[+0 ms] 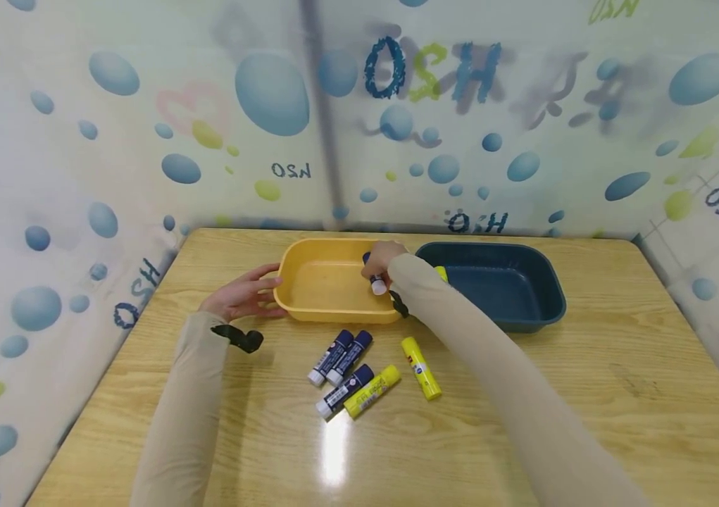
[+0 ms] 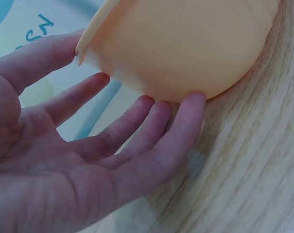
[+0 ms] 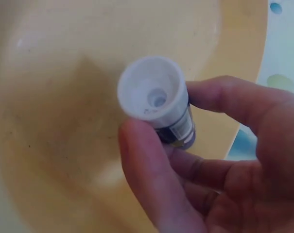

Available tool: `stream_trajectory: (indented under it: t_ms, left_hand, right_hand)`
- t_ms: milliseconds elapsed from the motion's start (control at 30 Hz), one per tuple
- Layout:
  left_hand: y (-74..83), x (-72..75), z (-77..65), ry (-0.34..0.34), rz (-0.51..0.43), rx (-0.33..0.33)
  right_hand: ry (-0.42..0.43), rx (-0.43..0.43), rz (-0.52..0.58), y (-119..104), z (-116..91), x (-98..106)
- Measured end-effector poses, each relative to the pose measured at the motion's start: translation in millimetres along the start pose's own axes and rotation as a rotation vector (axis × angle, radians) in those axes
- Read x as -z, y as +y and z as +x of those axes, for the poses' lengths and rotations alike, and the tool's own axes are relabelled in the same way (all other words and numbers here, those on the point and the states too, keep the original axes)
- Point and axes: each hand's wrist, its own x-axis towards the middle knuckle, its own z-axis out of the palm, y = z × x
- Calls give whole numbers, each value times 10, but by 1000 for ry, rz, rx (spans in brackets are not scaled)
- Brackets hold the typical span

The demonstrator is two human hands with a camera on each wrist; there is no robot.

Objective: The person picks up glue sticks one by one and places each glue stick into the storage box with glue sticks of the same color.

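My right hand point(image 1: 386, 256) pinches a dark blue glue stick point(image 3: 178, 128) between thumb and fingers, over the inside of the yellow-orange bin point(image 1: 321, 315). The stick's white hollow end point(image 3: 151, 92) faces the camera in the right wrist view. On the bin's left side, my left hand point(image 1: 244, 292) rests spread fingers point(image 2: 137, 116) against the outer wall and rim. In front of the bin lie several glue sticks: two dark blue ones point(image 1: 330, 358) point(image 1: 350, 358) side by side, and another dark blue one point(image 1: 344, 391) alongside a yellow one point(image 1: 373, 391). A separate yellow glue stick point(image 1: 421, 367) lies to their right.
A dark blue bin point(image 1: 552, 282) stands right of the yellow-orange bin, with a yellow glue stick point(image 1: 441, 273) at its left end, partly hidden by my right sleeve. Both bins stand at the back of the wooden table point(image 1: 619, 394), near a patterned wall covering point(image 1: 359, 176).
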Motion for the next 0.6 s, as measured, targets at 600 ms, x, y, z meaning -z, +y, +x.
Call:
stream_trajectory:
  t_ms: [600]
  left_hand:
    - [-23, 44, 48, -17, 11, -8]
  right_hand:
    - [-60, -3, -174, -34, 97, 10]
